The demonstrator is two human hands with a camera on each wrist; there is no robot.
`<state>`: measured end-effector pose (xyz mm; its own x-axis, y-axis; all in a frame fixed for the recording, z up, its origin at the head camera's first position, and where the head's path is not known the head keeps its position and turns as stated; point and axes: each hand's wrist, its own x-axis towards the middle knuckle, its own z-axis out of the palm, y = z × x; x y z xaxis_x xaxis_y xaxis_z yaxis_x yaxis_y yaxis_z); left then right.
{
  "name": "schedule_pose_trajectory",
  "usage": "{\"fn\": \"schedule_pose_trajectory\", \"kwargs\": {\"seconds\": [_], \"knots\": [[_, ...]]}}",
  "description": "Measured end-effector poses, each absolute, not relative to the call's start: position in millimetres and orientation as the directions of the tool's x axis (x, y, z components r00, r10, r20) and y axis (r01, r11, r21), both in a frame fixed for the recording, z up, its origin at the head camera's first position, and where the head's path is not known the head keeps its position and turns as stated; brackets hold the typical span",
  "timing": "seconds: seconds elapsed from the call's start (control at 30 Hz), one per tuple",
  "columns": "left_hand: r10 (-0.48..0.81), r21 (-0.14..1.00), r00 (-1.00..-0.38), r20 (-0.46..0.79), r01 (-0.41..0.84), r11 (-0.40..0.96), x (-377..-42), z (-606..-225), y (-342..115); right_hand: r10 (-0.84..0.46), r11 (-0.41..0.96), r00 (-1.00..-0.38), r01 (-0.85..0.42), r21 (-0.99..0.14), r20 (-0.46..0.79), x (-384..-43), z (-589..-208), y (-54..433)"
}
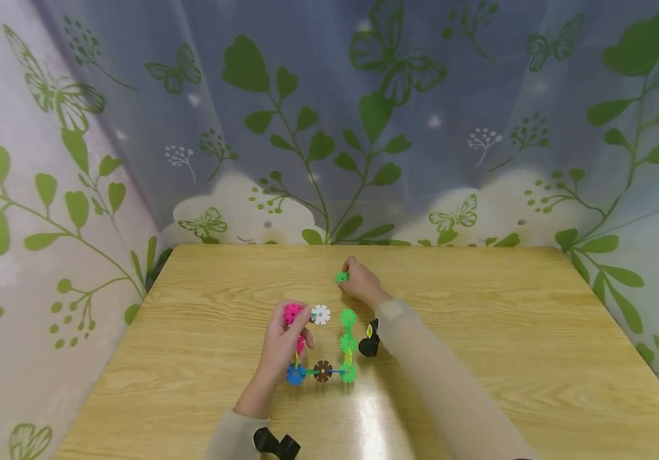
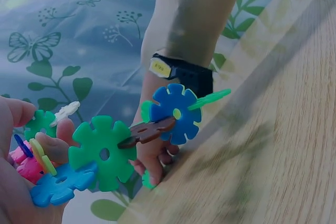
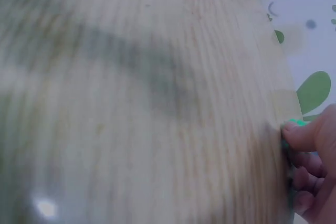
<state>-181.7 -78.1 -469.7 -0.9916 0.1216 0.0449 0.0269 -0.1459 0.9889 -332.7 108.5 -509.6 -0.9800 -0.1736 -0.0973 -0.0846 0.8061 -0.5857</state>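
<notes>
My left hand (image 1: 276,342) grips a chain of slotted, flower-shaped plastic discs by its pink side, with the thumb over a pink disc (image 1: 293,313). The chain forms an open-cornered square: a white disc (image 1: 321,314) at the far side, a blue disc (image 1: 295,374) and a brown disc (image 1: 323,371) along the near side, and green discs (image 1: 348,344) up the right. Other discs link these edge-on. Farther off, my right hand (image 1: 359,281) pinches a single green disc (image 1: 341,276) low over the table. Fingers cover much of that disc in the right wrist view.
The wooden table (image 1: 479,319) ends at a patterned curtain (image 1: 329,160) behind and at both sides. Black wrist cameras sit on both forearms; the right one (image 1: 369,344) is close beside the chain's green side in the head view.
</notes>
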Motion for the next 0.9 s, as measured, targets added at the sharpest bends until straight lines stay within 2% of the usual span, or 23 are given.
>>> {"fn": "schedule_pose_trajectory", "kwargs": {"seconds": [0.5, 0.67, 0.9], "knots": [[0.121, 0.99, -0.99, 0.07, 0.054, -0.13, -178.3, -465.9, -72.4, -0.194, 0.6, -0.981, -0.121, -0.791, 0.002, -304.0, -504.1, 134.0], [0.127, 0.993, -0.989, 0.074, 0.061, -0.102, -177.3, -464.9, -68.3, -0.206, 0.549, -0.974, -0.193, -0.813, 0.093, -289.1, -497.9, 139.5], [0.13, 0.995, -0.991, 0.041, 0.029, -0.092, -178.4, -462.6, -65.4, -0.172, 0.512, -0.982, -0.159, -0.844, 0.08, -272.6, -484.2, 142.1]]}}
